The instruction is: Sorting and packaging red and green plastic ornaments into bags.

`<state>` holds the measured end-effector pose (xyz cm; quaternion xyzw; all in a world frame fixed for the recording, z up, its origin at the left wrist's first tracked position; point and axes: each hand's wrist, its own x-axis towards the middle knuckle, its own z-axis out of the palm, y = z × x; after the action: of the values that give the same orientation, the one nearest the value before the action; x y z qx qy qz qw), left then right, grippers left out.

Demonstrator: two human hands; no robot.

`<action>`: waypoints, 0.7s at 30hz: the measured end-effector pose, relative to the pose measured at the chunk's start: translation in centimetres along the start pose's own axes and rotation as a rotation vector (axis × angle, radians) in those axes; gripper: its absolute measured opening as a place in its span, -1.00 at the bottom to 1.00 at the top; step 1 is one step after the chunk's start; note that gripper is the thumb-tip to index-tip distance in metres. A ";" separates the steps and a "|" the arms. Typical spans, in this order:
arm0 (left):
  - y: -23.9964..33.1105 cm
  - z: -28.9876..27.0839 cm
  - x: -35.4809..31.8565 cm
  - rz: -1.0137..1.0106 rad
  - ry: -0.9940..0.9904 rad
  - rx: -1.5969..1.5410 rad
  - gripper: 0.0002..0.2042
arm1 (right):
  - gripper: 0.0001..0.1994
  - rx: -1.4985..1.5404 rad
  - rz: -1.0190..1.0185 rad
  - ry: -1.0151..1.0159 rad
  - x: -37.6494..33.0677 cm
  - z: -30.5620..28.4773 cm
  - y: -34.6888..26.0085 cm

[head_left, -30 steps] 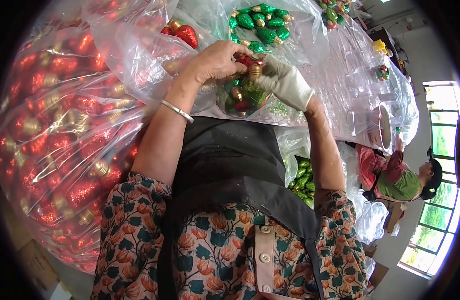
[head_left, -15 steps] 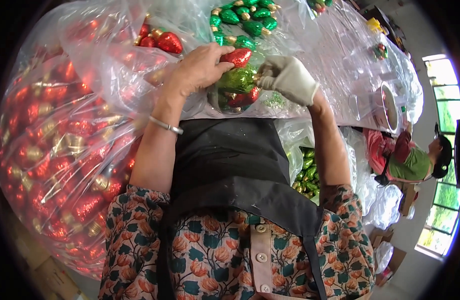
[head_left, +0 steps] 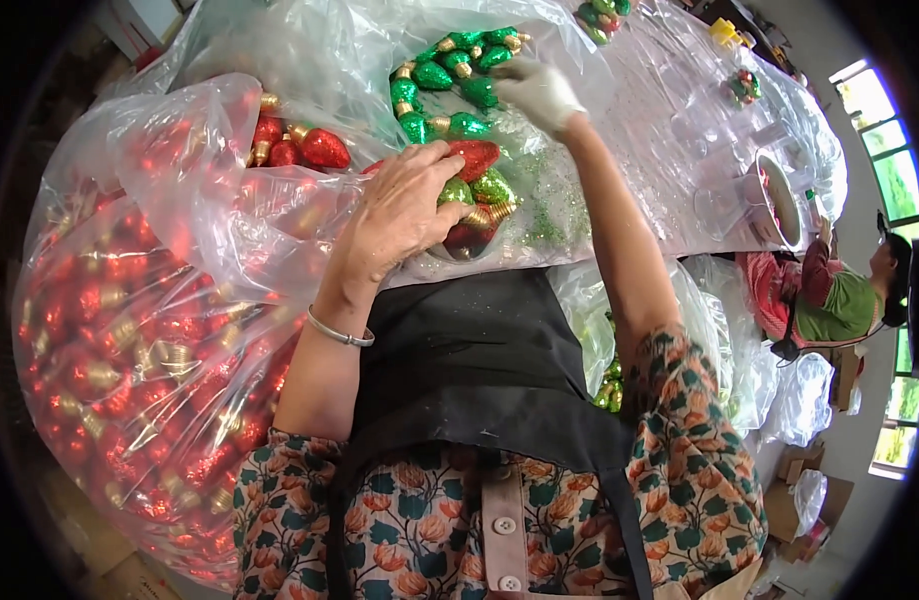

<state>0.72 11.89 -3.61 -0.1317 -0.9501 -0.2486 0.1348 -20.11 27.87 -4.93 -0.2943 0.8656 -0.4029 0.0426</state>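
A large clear plastic bag [head_left: 209,240] of red glittery bulbs bulges at left. Far centre lie green glittery, gold-based bulbs [head_left: 431,76]. Nearer sits a red-and-green bulb cluster [head_left: 492,187], the bare left hand [head_left: 409,205] spread on it. The white-gloved right hand [head_left: 534,92] blurs beside the green bulbs; I cannot tell whether it pinches one.

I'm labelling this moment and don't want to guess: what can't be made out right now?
All in the head view:
- Bulb cluster: its left part is hidden by the left hand.
- Right hand: its fingers are blurred, so whether they hold a green bulb is unclear.
- Lime bulbs: mostly hidden by the right sleeve and plastic.
- Mixed bulbs: cut off by the upper edge.
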 end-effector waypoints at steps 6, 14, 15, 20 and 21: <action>-0.4 -0.2 0.0 -0.033 -0.004 -0.111 -0.52 | -0.41 -0.482 -0.029 -0.232 1.3 7.2 2.0; 0.2 -1.3 0.3 -0.082 -0.059 -0.117 -0.51 | -0.74 1.025 -0.036 0.139 -7.9 -0.6 -5.5; 0.5 -1.5 0.4 -0.081 -0.111 -0.079 -0.51 | -0.73 0.841 -0.065 0.120 -8.9 0.1 -6.0; -0.3 1.2 -0.2 0.052 0.017 0.026 -0.50 | -0.68 0.493 0.109 0.058 -10.9 0.0 -6.9; -0.4 1.7 -0.4 0.053 0.016 0.024 -0.50 | -0.67 0.509 0.218 0.037 -11.0 -0.1 -7.0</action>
<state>0.60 12.31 -5.36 -0.1534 -0.9480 -0.2348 0.1506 -7.74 30.46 -1.59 -0.1716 0.7639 -0.6056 0.1423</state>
